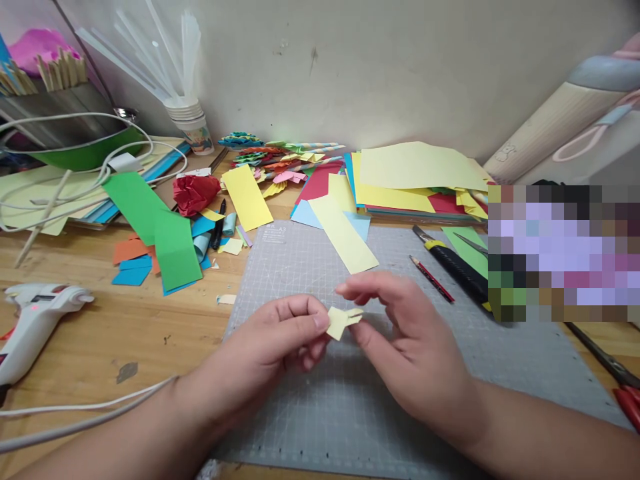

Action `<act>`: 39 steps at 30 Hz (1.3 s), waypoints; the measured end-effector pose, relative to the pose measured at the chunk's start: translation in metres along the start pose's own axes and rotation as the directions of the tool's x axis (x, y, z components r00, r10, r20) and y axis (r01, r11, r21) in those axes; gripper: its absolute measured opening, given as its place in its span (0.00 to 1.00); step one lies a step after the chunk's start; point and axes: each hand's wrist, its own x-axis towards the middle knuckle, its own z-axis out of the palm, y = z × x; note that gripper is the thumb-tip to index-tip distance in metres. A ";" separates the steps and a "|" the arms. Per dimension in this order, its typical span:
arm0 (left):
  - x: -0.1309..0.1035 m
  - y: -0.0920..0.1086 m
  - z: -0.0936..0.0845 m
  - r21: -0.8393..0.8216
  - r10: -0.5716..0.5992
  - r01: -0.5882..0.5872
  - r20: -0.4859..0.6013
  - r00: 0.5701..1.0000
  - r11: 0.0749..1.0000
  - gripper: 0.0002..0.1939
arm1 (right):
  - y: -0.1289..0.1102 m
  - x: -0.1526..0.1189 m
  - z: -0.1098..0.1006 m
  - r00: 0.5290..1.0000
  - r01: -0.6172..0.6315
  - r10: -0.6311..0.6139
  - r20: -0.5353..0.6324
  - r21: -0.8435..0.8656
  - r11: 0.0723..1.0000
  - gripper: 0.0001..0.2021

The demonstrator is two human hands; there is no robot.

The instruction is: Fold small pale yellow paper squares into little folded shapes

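My left hand (293,333) pinches a small cut piece of pale yellow paper (338,323) between thumb and fingers, above the grey cutting mat (300,427). Two narrow, folded-looking strips stick out from the paper's right side. My right hand (407,347) is beside it with thumb and fingers apart, the thumb tip close to these strips; whether it touches them I cannot tell. Beyond the hands, a pale yellow paper strip (345,233) lies across the mat's far edge. A red and black pencil (432,280) and a black and yellow utility knife (455,267) rest to the right.
A white glue gun (37,323) lies at left, near white cables (90,405). Green paper (173,247), a crumpled red paper flower (197,194) and scraps are behind it. Coloured sheets (420,167) are stacked by the wall. Red-handled scissors (627,403) lie at right.
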 end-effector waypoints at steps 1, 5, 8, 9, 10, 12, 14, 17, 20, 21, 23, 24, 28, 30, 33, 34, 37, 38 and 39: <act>0.000 0.000 0.000 0.044 0.041 -0.039 -0.046 0.998 0.998 0.12 | 0.000 0.001 0.001 0.993 -0.117 0.118 -0.018 0.074 0.990 0.13; 0.002 -0.001 0.000 0.242 0.196 -0.147 -0.194 0.961 0.959 0.13 | -0.003 0.001 0.005 0.913 -0.402 0.351 0.210 0.300 0.865 0.04; 0.003 -0.002 0.001 0.349 0.233 -0.159 -0.181 0.955 0.923 0.11 | -0.006 -0.001 0.006 0.901 -0.419 0.357 0.248 0.272 0.866 0.06; 0.002 -0.002 0.002 0.368 0.233 -0.157 -0.170 0.958 0.916 0.11 | -0.007 -0.001 0.006 0.902 -0.417 0.357 0.242 0.275 0.867 0.07; 0.002 -0.001 0.003 0.380 0.232 -0.157 -0.159 0.960 0.911 0.10 | -0.008 -0.001 0.006 0.904 -0.415 0.356 0.238 0.289 0.862 0.07; 0.001 0.000 0.006 0.386 0.223 -0.155 -0.136 0.965 0.909 0.10 | -0.010 0.000 0.006 0.903 -0.419 0.352 0.245 0.325 0.848 0.07; 0.001 0.001 0.008 0.382 0.212 -0.156 -0.107 0.971 0.911 0.10 | -0.010 0.002 0.005 0.893 -0.443 0.369 0.257 0.356 0.823 0.07; 0.001 0.002 0.008 0.359 0.200 -0.165 -0.061 0.978 0.919 0.11 | -0.007 0.004 0.005 0.860 -0.508 0.422 0.286 0.407 0.759 0.07; 0.001 0.001 0.006 0.317 0.207 -0.179 -0.057 0.977 0.931 0.10 | -0.003 0.004 0.004 0.830 -0.558 0.474 0.295 0.441 0.703 0.08; 0.001 0.001 0.006 0.308 0.215 -0.183 -0.072 0.974 0.934 0.10 | -0.003 0.004 0.004 0.822 -0.569 0.487 0.295 0.440 0.695 0.09; 0.002 0.001 0.005 0.299 0.231 -0.188 -0.115 0.966 0.935 0.10 | -0.003 0.004 0.005 0.812 -0.583 0.499 0.301 0.429 0.690 0.09; 0.002 0.001 0.004 0.298 0.235 -0.187 -0.133 0.963 0.936 0.10 | -0.004 0.004 0.005 0.810 -0.586 0.499 0.308 0.418 0.694 0.09; 0.002 0.001 0.003 0.268 0.222 -0.178 -0.143 0.965 0.947 0.09 | -0.008 0.006 0.006 0.805 -0.588 0.486 0.342 0.342 0.733 0.12; 0.003 0.000 0.002 0.259 0.228 -0.187 -0.141 0.963 0.948 0.09 | -0.008 0.006 0.007 0.800 -0.590 0.489 0.347 0.313 0.744 0.14; 0.003 0.000 0.001 0.261 0.257 -0.207 -0.175 0.950 0.943 0.08 | -0.007 0.005 0.007 0.811 -0.575 0.481 0.332 0.299 0.762 0.14; 0.003 0.000 0.001 0.258 0.260 -0.210 -0.180 0.949 0.943 0.08 | -0.007 0.005 0.006 0.815 -0.568 0.476 0.330 0.296 0.768 0.14; 0.004 -0.001 0.000 0.228 0.238 -0.202 -0.141 0.961 0.953 0.09 | -0.007 0.005 0.006 0.821 -0.558 0.464 0.333 0.297 0.775 0.11; 0.005 -0.001 0.000 0.217 0.228 -0.196 -0.131 0.965 0.956 0.10 | -0.007 0.006 0.006 0.824 -0.553 0.459 0.331 0.295 0.779 0.10; 0.005 -0.001 0.000 0.212 0.224 -0.193 -0.133 0.965 0.958 0.09 | -0.007 0.006 0.006 0.829 -0.545 0.454 0.325 0.290 0.787 0.10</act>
